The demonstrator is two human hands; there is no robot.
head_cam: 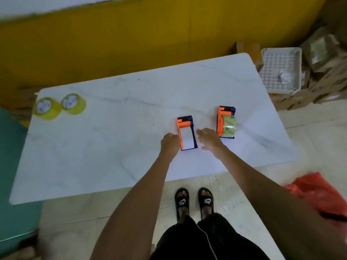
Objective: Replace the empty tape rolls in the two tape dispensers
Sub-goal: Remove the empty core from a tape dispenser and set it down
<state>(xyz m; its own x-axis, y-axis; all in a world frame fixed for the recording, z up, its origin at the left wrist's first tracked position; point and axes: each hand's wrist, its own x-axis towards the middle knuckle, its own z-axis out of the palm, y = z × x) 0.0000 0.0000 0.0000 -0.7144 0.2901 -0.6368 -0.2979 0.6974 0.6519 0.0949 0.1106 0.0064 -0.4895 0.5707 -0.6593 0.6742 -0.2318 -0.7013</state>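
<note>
White marble table [112, 147] before a yellow wall [131, 34]. Left hand [170, 144], curled and holding nothing, and right hand [209, 139], fingers spread, flank the empty dispenser [186, 132]; loaded dispenser [226, 121] (right); two rolls [59, 106] far left.

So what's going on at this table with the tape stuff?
A person stands at a white table, reaching both hands toward an orange and blue tape dispenser whose roll slot looks empty. The left hand is beside its left edge with fingers curled; the right hand hovers open on its right. A second dispenser further right already holds a tape roll. Two yellowish tape rolls sit at the table's far left corner.
</note>
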